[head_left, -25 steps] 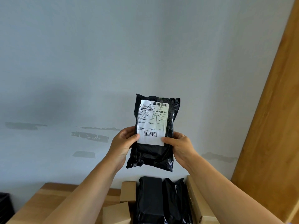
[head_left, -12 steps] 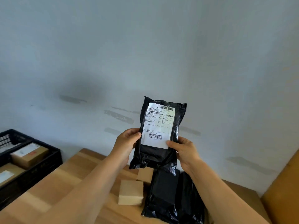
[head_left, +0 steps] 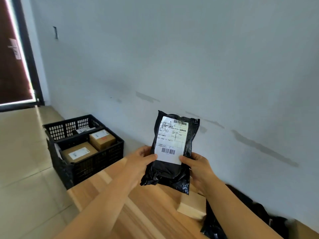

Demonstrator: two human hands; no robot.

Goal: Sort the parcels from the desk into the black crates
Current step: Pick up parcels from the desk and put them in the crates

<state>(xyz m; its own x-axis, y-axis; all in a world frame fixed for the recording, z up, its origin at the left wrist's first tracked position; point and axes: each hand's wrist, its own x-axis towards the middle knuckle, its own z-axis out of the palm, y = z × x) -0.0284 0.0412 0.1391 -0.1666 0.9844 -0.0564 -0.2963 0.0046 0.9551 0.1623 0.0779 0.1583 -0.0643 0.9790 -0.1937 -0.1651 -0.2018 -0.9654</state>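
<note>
**Turned left, crates now in sight**

Bag (head_left: 174, 149) held upright above desk (head_left: 138, 213), label facing, pinched at both sides by left hand (head_left: 141, 159) and right hand (head_left: 198, 164). Crates (head_left: 82, 145) newly in view beside desk, boxes inside; sorting can follow. Small box (head_left: 192, 207) and more bags (head_left: 241, 213) remain below. Path clear.
</note>
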